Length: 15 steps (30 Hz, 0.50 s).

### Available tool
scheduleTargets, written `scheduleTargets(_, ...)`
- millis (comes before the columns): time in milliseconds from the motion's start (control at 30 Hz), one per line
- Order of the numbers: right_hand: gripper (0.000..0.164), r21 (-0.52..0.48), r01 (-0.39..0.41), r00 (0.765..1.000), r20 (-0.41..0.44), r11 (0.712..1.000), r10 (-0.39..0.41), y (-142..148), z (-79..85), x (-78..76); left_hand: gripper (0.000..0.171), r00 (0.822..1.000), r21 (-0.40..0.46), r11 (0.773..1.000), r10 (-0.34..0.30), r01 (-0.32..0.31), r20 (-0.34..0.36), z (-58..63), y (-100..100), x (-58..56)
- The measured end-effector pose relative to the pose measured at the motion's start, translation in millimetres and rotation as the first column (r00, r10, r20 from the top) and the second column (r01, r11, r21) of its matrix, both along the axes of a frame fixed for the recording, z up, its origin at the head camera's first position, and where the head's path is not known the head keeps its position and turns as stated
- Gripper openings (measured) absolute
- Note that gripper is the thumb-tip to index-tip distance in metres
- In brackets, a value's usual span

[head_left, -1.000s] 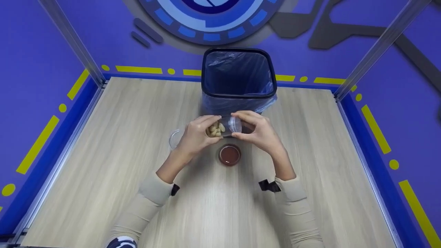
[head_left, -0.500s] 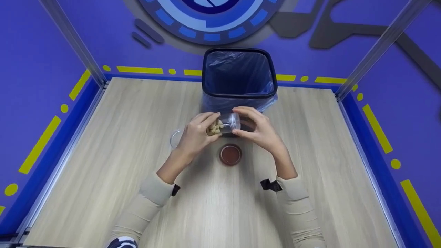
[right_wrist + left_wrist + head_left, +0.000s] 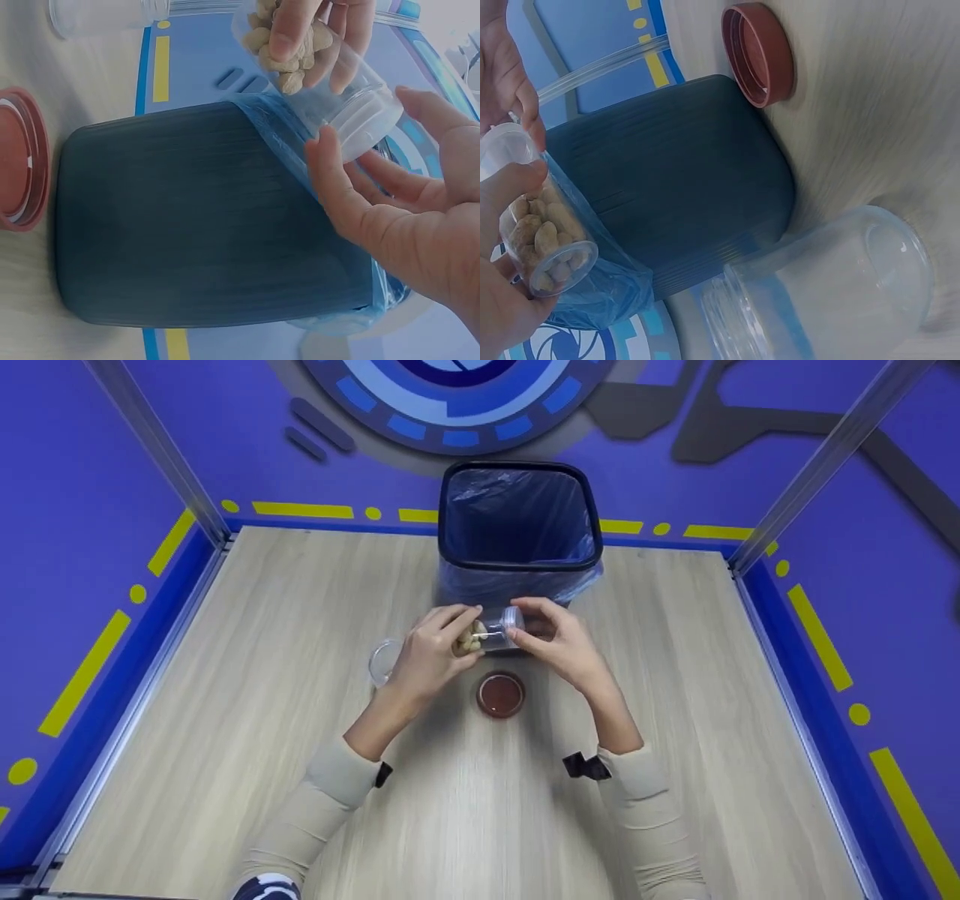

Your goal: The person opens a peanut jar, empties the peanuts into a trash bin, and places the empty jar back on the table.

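A small clear plastic jar (image 3: 491,631) lies sideways in the air between both hands, in front of the bin. Peanuts (image 3: 544,225) fill its base end. My left hand (image 3: 427,652) grips that end, thumb and fingers wrapped about the wall. At the opposite end, my right hand (image 3: 562,641) pinches the ridged, whitish translucent rim (image 3: 367,124) between thumb and fingers. Below the jar, a reddish-brown round lid (image 3: 500,695) rests on the table. Beside the left hand stands a second clear jar (image 3: 840,285), partly hidden by that hand in the head view.
Behind the hands is a dark bin (image 3: 517,564) with a bluish plastic liner folded over its rim. Purple-blue panels (image 3: 840,547) with metal posts (image 3: 832,472) enclose the wood-grain table (image 3: 300,607) at the back and sides.
The right hand's thumb has moved up along the jar's rim, and its fingers have shifted slightly. My left hand keeps its grip on the peanut end.
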State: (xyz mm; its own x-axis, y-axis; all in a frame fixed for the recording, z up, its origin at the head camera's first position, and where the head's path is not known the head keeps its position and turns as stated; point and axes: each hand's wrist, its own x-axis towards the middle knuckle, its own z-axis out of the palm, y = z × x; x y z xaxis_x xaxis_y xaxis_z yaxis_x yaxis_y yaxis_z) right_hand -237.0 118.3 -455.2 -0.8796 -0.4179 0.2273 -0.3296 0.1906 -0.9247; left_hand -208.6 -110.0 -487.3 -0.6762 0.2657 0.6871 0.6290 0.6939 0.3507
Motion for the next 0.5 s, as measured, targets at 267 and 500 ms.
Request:
scheduleTargets(267, 0.053, -0.031, -0.070, 0.983, -0.172, 0.997, 0.064, 0.7, -5.5, 0.3, 0.060, 0.999, 0.016, 1.000, 0.010, -0.011, 0.041, -3.5, 0.4, 0.6)
scheduleTargets(500, 0.050, -0.057, -0.124, 0.972, -0.209, 0.991, 0.109, -0.5, -1.8, -0.6, 0.060, 0.999, 0.007, 1.000, 0.014, -0.015, 0.045, -2.3, -1.4, -0.8)
